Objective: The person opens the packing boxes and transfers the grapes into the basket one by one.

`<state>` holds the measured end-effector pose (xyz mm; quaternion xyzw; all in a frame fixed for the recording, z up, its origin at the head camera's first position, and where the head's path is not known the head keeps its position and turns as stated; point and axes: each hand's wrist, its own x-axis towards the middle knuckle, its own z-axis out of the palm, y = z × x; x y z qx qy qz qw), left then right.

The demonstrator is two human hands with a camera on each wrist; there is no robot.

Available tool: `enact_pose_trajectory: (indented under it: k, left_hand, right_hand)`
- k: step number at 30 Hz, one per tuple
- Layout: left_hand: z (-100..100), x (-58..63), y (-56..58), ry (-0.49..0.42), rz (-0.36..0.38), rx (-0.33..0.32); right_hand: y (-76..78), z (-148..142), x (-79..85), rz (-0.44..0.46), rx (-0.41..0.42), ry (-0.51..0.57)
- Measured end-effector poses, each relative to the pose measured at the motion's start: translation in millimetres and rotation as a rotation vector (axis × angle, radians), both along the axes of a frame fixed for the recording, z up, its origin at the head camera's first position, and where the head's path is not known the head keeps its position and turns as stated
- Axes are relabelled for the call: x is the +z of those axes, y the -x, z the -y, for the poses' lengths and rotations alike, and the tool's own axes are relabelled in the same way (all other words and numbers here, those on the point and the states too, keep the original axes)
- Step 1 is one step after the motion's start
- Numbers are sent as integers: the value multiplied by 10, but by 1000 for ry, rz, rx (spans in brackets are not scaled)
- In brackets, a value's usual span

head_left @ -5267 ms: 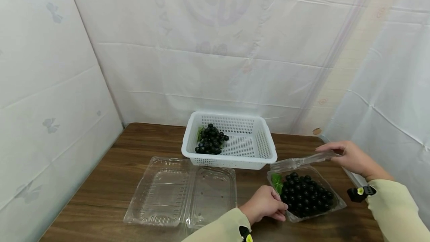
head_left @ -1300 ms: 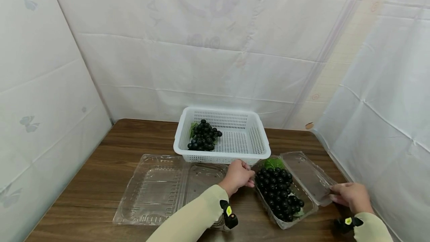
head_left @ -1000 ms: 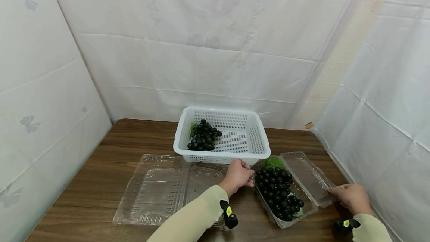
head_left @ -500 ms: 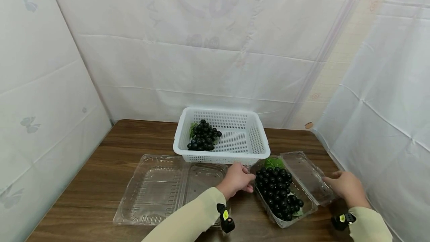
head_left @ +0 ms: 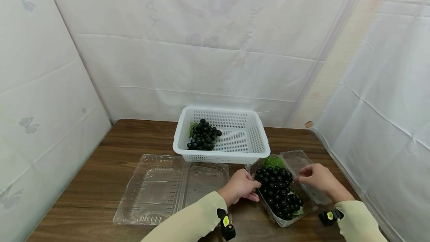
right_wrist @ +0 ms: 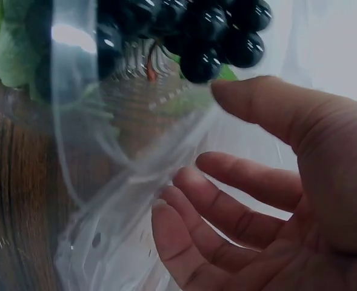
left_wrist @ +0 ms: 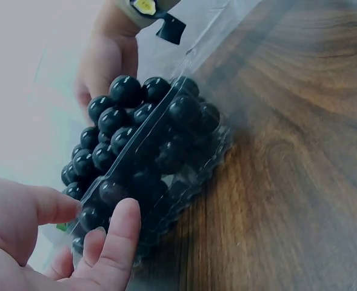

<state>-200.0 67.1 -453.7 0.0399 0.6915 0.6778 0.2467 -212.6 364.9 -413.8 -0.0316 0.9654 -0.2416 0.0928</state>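
A bunch of black grapes (head_left: 276, 189) with green leaves lies in a clear plastic clamshell container (head_left: 285, 222) at the right of the table, its lid (head_left: 295, 159) folded open to the right. My left hand (head_left: 241, 187) pinches the container's left rim, thumb at the top edge and fingertips against the outer wall in the left wrist view. Over the lid, close to the grapes' right side, hovers my right hand (head_left: 317, 177). In the right wrist view its fingers are loosely bent and spread from the thumb, with nothing between them.
A white perforated basket (head_left: 221, 156) stands at the back, with another black grape bunch (head_left: 203, 136) at its left end. A second clear clamshell (head_left: 151, 193) lies unfolded on the brown wooden table (head_left: 80, 189), left of my left arm. White sheeting (head_left: 201, 66) surrounds the table.
My right hand has let go of the lid's outer edge and moved left, toward the grapes. My left hand has slid slightly nearer along the rim. Earlier, the container was turned and its lid folded out.
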Motion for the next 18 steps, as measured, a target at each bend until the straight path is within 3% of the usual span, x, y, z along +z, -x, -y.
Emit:
enact_pose_trajectory:
  k: [4,10,18]
  left_hand:
    - [-29,-4,-28,-6,1,4]
    - [-38,-30,-35,-26,2,25]
    - [35,-2,15,39,-16,1]
  right_hand:
    - [14,85,-18,-17,33,-29]
    - [7,184,-33,-16,9,-51]
    - [-93,277,-36,-16,-19,-23]
